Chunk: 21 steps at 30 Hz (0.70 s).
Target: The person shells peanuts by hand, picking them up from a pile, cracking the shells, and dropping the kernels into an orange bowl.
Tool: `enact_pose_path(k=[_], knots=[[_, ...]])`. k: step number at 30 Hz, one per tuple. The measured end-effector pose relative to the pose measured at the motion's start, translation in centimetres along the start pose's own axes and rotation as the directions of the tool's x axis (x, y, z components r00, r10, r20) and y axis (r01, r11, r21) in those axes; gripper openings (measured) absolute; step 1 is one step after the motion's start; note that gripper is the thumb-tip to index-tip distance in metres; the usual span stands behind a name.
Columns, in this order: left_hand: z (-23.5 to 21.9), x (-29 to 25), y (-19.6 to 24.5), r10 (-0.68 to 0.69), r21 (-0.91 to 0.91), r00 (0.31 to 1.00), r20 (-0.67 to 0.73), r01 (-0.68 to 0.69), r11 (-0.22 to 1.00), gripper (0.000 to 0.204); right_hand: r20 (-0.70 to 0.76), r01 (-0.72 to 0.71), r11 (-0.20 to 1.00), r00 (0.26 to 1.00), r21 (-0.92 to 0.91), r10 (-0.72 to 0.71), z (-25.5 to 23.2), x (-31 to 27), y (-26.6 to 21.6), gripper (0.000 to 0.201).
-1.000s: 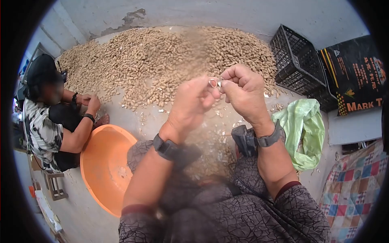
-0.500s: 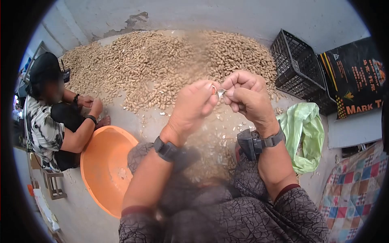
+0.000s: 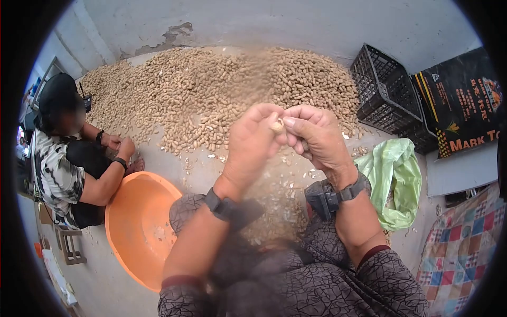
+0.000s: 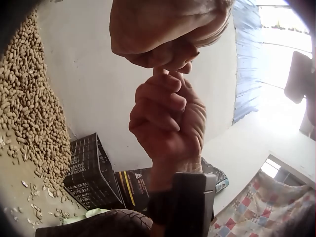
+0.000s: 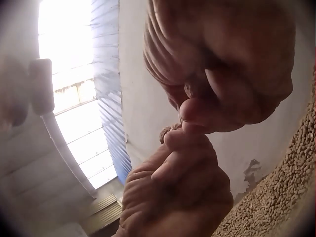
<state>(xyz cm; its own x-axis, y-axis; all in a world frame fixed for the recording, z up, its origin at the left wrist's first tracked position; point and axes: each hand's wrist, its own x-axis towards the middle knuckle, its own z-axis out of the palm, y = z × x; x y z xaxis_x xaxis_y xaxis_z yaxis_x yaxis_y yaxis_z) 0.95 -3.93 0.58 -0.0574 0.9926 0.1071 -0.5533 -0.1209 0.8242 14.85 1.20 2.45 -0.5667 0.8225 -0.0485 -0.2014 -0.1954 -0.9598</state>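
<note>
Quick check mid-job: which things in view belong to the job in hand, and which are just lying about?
Part of the job, it seems:
left hand and right hand, pinching a peanut
peanut heap
shell bits
perhaps the orange basin and green bag

Probably just lying about:
black crate
black sack
patchwork cloth

We can read some writing on the black bag (image 3: 449, 103) at the right side of the head view. In big orange letters (image 3: 471, 140) we find "MARK T", followed by a round letter which is cut by the edge. Above them stand the Chinese characters (image 3: 477, 98) 马克·托尼. Smaller lines beside these, and the words on the orange emblem (image 3: 491, 91), are too small for us to read surely. We see also a white triangular sign (image 3: 435, 77). In the left wrist view, the bag's print is too blurred for our reading.
</note>
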Motion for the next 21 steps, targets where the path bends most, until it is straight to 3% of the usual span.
enact_pose_path(k=[2,7,15,16,18,21], knots=[[0.5,0.2,0.0,0.007,-0.085,0.999,-0.036,-0.01,0.996,0.017,0.013,0.006,0.999,1.0,0.033,-0.007,-0.1,0.1,-0.1,0.017],[-0.2,0.6,-0.8,-0.046,-0.066,0.998,-0.038,0.044,0.997,0.016,0.028,0.004,0.999,1.0,0.053,-0.006,0.0,0.0,-0.2,0.016],[-0.5,0.7,-1.0,-0.098,0.002,0.992,-0.083,0.099,0.995,0.021,-0.077,0.178,0.951,0.976,-0.254,-0.204,0.2,0.1,0.7,0.01],[-0.6,0.7,-0.8,-0.11,0.021,0.992,-0.067,0.111,0.994,0.022,-0.078,0.175,0.951,0.977,-0.253,-0.201,0.0,0.1,0.5,0.01],[-0.8,0.7,-0.8,-0.122,0.04,0.991,-0.052,0.124,0.991,0.024,-0.031,0.042,0.99,0.998,-0.136,-0.046,-0.5,0.2,-0.2,0.012],[-0.9,0.6,-0.8,-0.147,0.034,0.988,-0.049,0.149,0.988,0.023,-0.006,0.047,0.993,0.999,-0.109,-0.048,-0.6,0.3,-0.1,0.014]])
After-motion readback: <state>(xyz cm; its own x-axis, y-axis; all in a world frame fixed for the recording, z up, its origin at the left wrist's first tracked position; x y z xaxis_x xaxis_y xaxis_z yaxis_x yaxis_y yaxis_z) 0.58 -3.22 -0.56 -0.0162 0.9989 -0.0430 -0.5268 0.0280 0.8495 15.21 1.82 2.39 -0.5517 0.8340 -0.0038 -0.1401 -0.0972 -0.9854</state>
